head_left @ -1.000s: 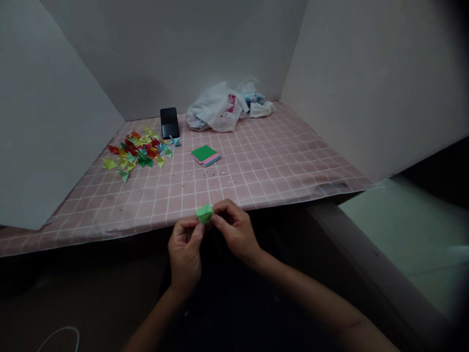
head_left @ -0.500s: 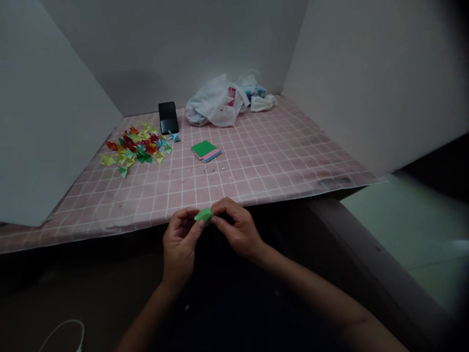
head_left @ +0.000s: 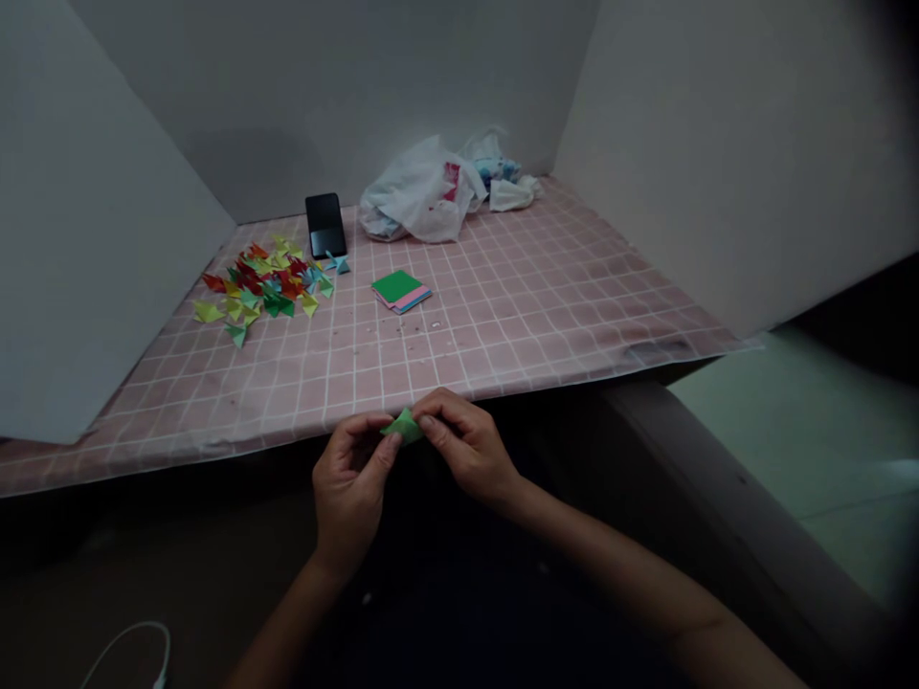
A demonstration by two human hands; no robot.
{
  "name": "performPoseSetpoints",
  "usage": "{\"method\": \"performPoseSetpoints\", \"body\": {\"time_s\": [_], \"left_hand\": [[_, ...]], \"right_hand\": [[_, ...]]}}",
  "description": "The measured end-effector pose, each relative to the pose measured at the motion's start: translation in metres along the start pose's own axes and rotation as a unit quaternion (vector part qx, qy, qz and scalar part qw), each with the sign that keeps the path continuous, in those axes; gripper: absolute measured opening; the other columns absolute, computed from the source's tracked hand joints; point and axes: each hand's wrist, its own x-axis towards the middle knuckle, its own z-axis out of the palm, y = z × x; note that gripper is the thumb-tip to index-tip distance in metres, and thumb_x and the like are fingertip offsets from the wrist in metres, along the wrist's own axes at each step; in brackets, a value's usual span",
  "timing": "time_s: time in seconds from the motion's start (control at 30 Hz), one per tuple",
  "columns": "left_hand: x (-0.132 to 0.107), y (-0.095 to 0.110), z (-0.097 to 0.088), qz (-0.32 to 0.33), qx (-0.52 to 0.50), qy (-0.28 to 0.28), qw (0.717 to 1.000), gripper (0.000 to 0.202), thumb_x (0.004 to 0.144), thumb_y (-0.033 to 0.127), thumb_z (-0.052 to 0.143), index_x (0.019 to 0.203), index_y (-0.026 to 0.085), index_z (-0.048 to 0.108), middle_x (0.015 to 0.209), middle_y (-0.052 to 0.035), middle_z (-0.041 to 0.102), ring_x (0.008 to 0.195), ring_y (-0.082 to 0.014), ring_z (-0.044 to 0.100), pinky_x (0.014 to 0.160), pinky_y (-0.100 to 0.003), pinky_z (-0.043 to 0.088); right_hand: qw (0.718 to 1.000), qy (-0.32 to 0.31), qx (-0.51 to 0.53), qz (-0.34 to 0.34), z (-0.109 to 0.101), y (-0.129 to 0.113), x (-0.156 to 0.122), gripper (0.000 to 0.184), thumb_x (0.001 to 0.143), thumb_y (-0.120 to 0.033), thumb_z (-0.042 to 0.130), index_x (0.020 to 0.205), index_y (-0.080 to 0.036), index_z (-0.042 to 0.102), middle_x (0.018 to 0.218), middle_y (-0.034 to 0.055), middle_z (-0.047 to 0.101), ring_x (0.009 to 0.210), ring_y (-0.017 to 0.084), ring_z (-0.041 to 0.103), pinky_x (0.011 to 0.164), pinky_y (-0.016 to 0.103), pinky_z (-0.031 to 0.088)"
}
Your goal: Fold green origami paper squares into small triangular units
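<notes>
Just off the table's front edge, a small folded piece of light green origami paper [head_left: 406, 426] is held between both hands. My left hand [head_left: 353, 478] pinches its left side with thumb and forefinger. My right hand [head_left: 466, 445] grips its right end the same way, fingertips covering that part. Beyond the hands lies a stack of square paper [head_left: 399, 287], green on top with pink and blue beneath. To the left is a heap of folded paper cranes [head_left: 269, 282] in red, yellow, green, orange and blue.
A black phone [head_left: 325, 226] leans near the back wall. Right of it sits a crumpled white plastic bag [head_left: 423, 191] with a tissue packet [head_left: 511, 193] beside it. White panels enclose the pink checked tablecloth [head_left: 517, 316]. A white cable [head_left: 144, 627] shows at lower left.
The green paper has turned in my fingers and now shows a raised point at its top. Both hands stay in nearly the same place; the view has shifted slightly.
</notes>
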Motion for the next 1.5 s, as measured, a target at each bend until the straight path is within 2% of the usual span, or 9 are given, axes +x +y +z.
{"method": "performPoseSetpoints", "body": {"time_s": [0.43, 0.67, 0.87, 1.03, 1.23, 1.5], "left_hand": [[-0.001, 0.001, -0.005, 0.01, 0.027, -0.009, 1.0, 0.016, 0.078, 0.02, 0.077, 0.093, 0.021, 0.072, 0.088, -0.0021, 0.074, 0.08, -0.0159, 0.071, 0.074, -0.026, 0.06], [-0.003, 0.004, -0.007, 0.06, 0.044, -0.005, 0.997, 0.019, 0.079, 0.014, 0.075, 0.095, 0.022, 0.067, 0.088, 0.0006, 0.073, 0.08, -0.0125, 0.072, 0.074, -0.022, 0.06], [-0.005, 0.003, -0.009, 0.067, 0.053, -0.013, 0.996, 0.024, 0.079, 0.013, 0.075, 0.099, 0.023, 0.065, 0.091, 0.0009, 0.072, 0.081, -0.0117, 0.071, 0.074, -0.02, 0.059], [-0.005, 0.004, -0.012, 0.065, 0.065, -0.015, 0.996, 0.022, 0.08, 0.014, 0.074, 0.099, 0.022, 0.066, 0.089, 0.0003, 0.072, 0.08, -0.0115, 0.071, 0.072, -0.019, 0.059], [-0.004, 0.003, -0.015, 0.089, 0.099, -0.051, 0.99, 0.013, 0.082, 0.014, 0.071, 0.094, 0.02, 0.071, 0.083, 0.0019, 0.071, 0.069, -0.009, 0.069, 0.064, -0.016, 0.057], [-0.005, 0.002, -0.016, 0.091, 0.095, -0.059, 0.99, 0.014, 0.083, 0.013, 0.07, 0.095, 0.021, 0.072, 0.085, 0.0014, 0.071, 0.072, -0.0098, 0.07, 0.066, -0.017, 0.058]], "right_hand": [[1.0, -0.004, 0.0, 0.014, 0.001, -0.001, -0.003, 0.015, 0.096, -0.023, 0.057, 0.083, -0.02, 0.063, 0.078, 0.0011, 0.062, 0.074, 0.014, 0.059, 0.071, 0.03, 0.048], [0.999, 0.01, 0.023, 0.04, 0.004, -0.001, -0.007, 0.004, 0.093, -0.022, 0.06, 0.093, -0.021, 0.063, 0.085, 0.0009, 0.065, 0.079, 0.014, 0.061, 0.074, 0.028, 0.051], [0.997, -0.009, 0.049, 0.061, 0.006, -0.001, -0.01, 0.007, 0.093, -0.025, 0.062, 0.097, -0.021, 0.065, 0.088, 0.0018, 0.068, 0.081, 0.014, 0.063, 0.075, 0.029, 0.052], [0.996, -0.005, 0.049, 0.076, 0.005, 0.0, -0.009, 0.008, 0.093, -0.024, 0.059, 0.091, -0.02, 0.066, 0.083, 0.0011, 0.067, 0.077, 0.014, 0.062, 0.071, 0.027, 0.05], [0.991, -0.02, 0.08, 0.103, 0.004, -0.003, -0.008, 0.012, 0.092, -0.025, 0.059, 0.083, -0.018, 0.064, 0.073, -0.0006, 0.062, 0.067, 0.012, 0.057, 0.066, 0.025, 0.048], [0.991, -0.024, 0.079, 0.103, 0.005, -0.004, -0.008, 0.011, 0.091, -0.025, 0.061, 0.084, -0.018, 0.065, 0.074, -0.0002, 0.063, 0.068, 0.012, 0.058, 0.065, 0.025, 0.049]]}}
